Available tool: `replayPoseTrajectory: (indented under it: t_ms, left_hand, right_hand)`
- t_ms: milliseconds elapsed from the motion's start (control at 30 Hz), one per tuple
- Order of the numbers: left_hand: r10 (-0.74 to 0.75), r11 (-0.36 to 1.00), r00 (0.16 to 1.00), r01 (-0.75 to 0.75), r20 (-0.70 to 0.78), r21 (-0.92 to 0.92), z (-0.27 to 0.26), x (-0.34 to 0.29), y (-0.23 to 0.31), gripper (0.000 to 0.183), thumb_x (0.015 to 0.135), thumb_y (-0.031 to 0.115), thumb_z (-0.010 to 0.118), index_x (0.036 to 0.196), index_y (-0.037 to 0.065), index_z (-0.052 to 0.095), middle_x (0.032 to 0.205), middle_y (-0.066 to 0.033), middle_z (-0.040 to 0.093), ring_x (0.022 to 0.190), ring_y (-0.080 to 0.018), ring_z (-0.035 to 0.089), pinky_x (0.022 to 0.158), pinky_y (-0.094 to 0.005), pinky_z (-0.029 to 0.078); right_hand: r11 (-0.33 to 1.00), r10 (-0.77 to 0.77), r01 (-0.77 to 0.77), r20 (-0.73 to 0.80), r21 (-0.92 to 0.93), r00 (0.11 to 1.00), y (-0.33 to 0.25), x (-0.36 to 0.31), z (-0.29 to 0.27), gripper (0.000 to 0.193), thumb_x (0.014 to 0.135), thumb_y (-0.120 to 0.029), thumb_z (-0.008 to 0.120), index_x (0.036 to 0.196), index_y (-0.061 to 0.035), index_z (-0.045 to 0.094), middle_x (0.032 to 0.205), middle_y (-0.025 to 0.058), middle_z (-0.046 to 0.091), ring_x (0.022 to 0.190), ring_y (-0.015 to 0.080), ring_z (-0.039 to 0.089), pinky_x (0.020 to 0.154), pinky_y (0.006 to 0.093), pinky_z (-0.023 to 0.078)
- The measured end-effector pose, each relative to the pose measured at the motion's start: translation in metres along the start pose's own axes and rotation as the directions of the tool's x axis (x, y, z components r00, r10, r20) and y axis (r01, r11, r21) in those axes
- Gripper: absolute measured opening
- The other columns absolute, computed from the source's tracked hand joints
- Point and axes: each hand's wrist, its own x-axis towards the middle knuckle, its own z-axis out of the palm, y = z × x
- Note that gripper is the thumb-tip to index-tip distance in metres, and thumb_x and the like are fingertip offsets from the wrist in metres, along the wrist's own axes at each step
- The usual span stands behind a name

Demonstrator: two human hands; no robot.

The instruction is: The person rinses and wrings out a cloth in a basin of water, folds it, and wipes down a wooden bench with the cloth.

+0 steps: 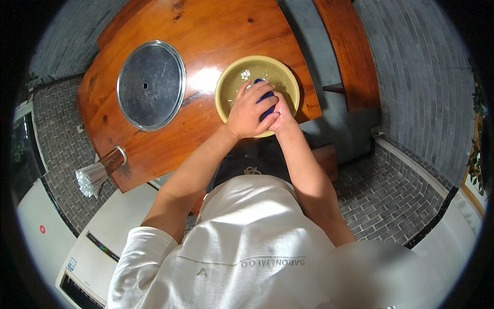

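Observation:
Over the near side of a yellow basin [221, 95] with clear water in it, both hands meet around a small dark blue object [267, 107]. My left hand [249, 110] lies across the object from above, its fingers bent with gaps between them. From the right, my right hand [282, 113] cups the other side of it, partly covered by the left. Blue shows between the left fingers and above them. The hands hide much of the object, so I cannot tell its kind.
The basin stands near the right edge of a glossy wooden table [216, 31]. A round metal lid [149, 85] with a central hole is on the left. A holder with clear-wrapped sticks [92, 179] juts from the near left corner. A wooden bench [352, 56] stands to the right.

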Motion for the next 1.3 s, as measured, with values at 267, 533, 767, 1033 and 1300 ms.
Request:
replayPoseTrajectory:
  t_ms: [267,533,767,1033,1300]
  left_hand:
    - [-0.424,0.885,0.869,0.339,-0.255,-0.319,0.02,0.013,0.002,0.012,0.069,0.011,0.061,0.072,0.0,0.059,0.081,-0.0149,0.06,0.076,-0.0296,0.058,0.069,-0.0329,0.046]
    - [-0.888,0.45,0.413,0.69,-0.203,-0.566,0.024,0.031,0.003,0.018,0.069,0.013,0.062,0.062,-0.003,0.057,0.054,-0.0135,0.054,0.049,-0.0179,0.049,0.052,-0.0315,0.042]
    - [-0.961,0.208,0.276,0.647,-0.029,-0.734,0.017,0.045,-0.004,0.022,0.068,0.009,0.062,0.055,0.0,0.048,0.051,-0.0058,0.047,0.048,-0.0126,0.04,0.046,-0.0297,0.037]
    - [-0.626,0.501,0.733,0.639,0.265,-0.584,-0.009,0.031,-0.015,0.027,0.076,0.019,0.061,0.058,0.003,0.049,0.055,-0.0008,0.048,0.056,-0.0072,0.042,0.053,-0.0244,0.037]
    - [-0.556,0.487,0.72,0.687,0.415,-0.539,-0.022,0.041,-0.007,0.026,0.076,0.015,0.061,0.055,0.002,0.054,0.054,-0.0009,0.051,0.051,-0.0065,0.043,0.048,-0.0235,0.037]
  right_hand:
    - [0.978,-0.119,0.103,0.081,0.18,0.99,0.027,0.042,-0.014,0.029,0.086,-0.029,0.038,0.098,-0.0059,0.051,0.096,0.0088,0.053,0.089,0.0177,0.052,0.075,0.0317,0.045]
    - [0.957,-0.251,0.228,-0.122,-0.178,0.96,0.024,0.042,-0.002,0.029,0.084,-0.026,0.042,0.096,-0.0013,0.052,0.093,0.0096,0.054,0.082,0.0183,0.052,0.07,0.0302,0.043]
    - [0.835,-0.332,0.214,-0.154,-0.506,0.931,0.008,0.018,0.005,0.032,0.082,-0.025,0.04,0.104,-0.0031,0.049,0.098,0.0097,0.052,0.084,0.019,0.052,0.074,0.0324,0.043]
    - [0.991,0.102,-0.041,0.51,-0.13,0.854,-0.001,0.017,-0.029,0.031,0.076,-0.012,0.055,0.106,-0.0116,0.048,0.104,0.0052,0.052,0.095,0.0172,0.051,0.079,0.0362,0.045]
    - [0.926,0.25,-0.015,0.584,-0.377,0.772,-0.002,0.028,-0.023,0.025,0.067,0.001,0.064,0.089,-0.0075,0.054,0.081,0.0042,0.056,0.073,0.0149,0.054,0.064,0.0285,0.045]
